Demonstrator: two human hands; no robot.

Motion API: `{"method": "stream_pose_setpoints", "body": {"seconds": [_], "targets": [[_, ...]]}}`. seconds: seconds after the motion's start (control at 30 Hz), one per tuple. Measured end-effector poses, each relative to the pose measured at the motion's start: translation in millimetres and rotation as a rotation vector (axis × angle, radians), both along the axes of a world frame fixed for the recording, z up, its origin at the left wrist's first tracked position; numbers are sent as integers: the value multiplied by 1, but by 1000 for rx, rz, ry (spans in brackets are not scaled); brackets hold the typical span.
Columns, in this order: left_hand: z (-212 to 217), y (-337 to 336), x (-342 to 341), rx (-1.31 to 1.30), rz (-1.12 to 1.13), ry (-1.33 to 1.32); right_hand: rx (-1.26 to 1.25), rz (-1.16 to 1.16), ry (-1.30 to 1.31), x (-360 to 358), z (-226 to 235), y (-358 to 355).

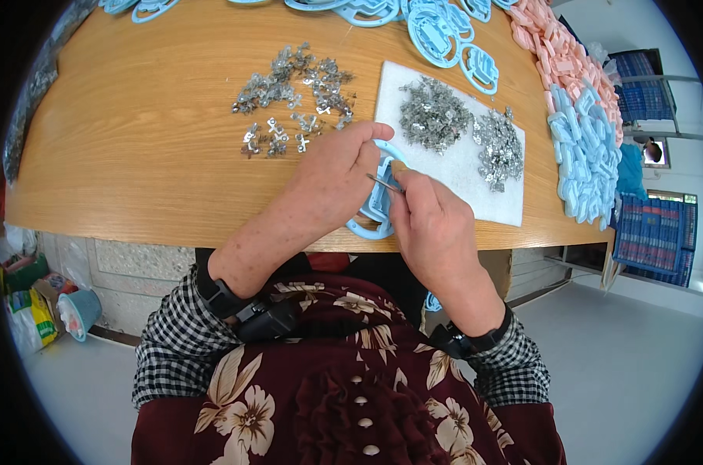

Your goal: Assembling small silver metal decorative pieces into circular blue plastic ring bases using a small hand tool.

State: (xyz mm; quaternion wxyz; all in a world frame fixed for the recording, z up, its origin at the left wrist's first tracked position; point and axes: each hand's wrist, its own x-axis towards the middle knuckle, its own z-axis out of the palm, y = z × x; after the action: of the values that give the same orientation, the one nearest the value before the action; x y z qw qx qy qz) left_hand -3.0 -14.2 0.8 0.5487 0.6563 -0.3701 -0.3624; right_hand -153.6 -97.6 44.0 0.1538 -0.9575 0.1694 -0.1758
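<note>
At the table's front edge I have a light-blue oval plastic part (pixel 376 226) with a raised inner frame. My left hand (pixel 332 170) is closed on its upper left side, with the thumb near its top rim. My right hand (pixel 438 225) pinches a thin, pointed metal tool (pixel 384 184), whose tip lies over the part next to my left fingers. The fingers hide much of the part's middle. Beyond my left hand, small silvery metal pieces (pixel 293 85) lie scattered. Two heaps of small metal pieces (pixel 435 115) rest on a white foam sheet (pixel 394 85) to the right.
Several more blue oval parts (pixel 433 35) lie along the table's far side. Heaped at the right edge are pink plastic pieces (pixel 557 50) and light-blue plastic pieces (pixel 584 159). Blue crates (pixel 654 240) stand farther right. A small blue bin (pixel 84 314) is on the floor at left.
</note>
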Motion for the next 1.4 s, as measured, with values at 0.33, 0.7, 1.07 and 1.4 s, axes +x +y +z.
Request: {"method": "stream_pose_setpoints", "body": {"seconds": [0.33, 0.7, 1.07, 1.4], "targets": [[1, -1, -2, 3, 2, 52, -3, -90, 151, -20, 20, -15], [6, 0, 0, 51, -9, 37, -220, -11, 283, -12, 32, -16], [4, -1, -1, 33, 5, 1, -59, 16, 271, -8, 35, -23], [-1, -2, -3, 39, 32, -120, -365, 276, 653, 24, 72, -24]]}}
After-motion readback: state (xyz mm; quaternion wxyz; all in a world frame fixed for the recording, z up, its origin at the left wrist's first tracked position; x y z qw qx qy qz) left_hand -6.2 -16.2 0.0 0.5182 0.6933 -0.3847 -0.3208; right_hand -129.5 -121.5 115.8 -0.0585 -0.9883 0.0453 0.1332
